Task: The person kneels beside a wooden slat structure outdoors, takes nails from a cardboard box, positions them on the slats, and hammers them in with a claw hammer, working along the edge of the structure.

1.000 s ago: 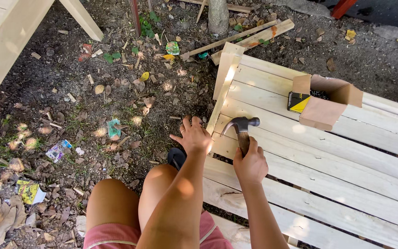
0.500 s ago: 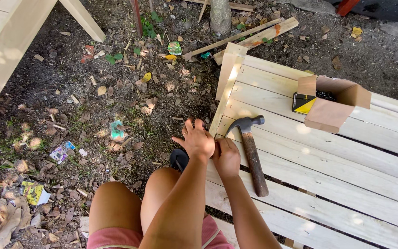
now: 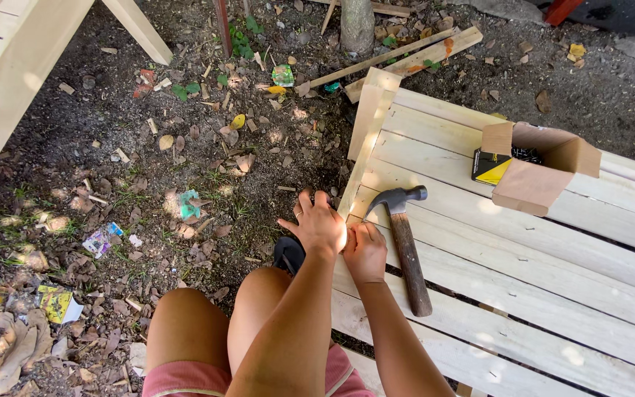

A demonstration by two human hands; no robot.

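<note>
Hands at the near left edge of a pale slatted wooden panel (image 3: pixel 523 250) laid on the ground are seen from above. The left hand (image 3: pixel 320 224) is rested on the panel's edge with its fingers spread and released, nothing being grasped. The right hand (image 3: pixel 365 251) is pressed against it at 4 o'clock, its fingers curled down onto a slat; whether anything small is pinched beneath them cannot be told. A claw hammer with a dark steel head and brown wooden handle (image 3: pixel 406 246) is laid untouched on the slats just beside the right hand at 3 o'clock, head pointing to 12 o'clock. An open brown cardboard box (image 3: pixel 542 169) is stood well apart at 2 o'clock, with a black and yellow packet (image 3: pixel 491 166) touching its left side. A short upright wooden post (image 3: pixel 369 117) is fixed at the panel's corner at 12 o'clock. Bare knees (image 3: pixel 218 323) are shown at 7 o'clock, above leaf-littered soil (image 3: pixel 148 169).
</note>
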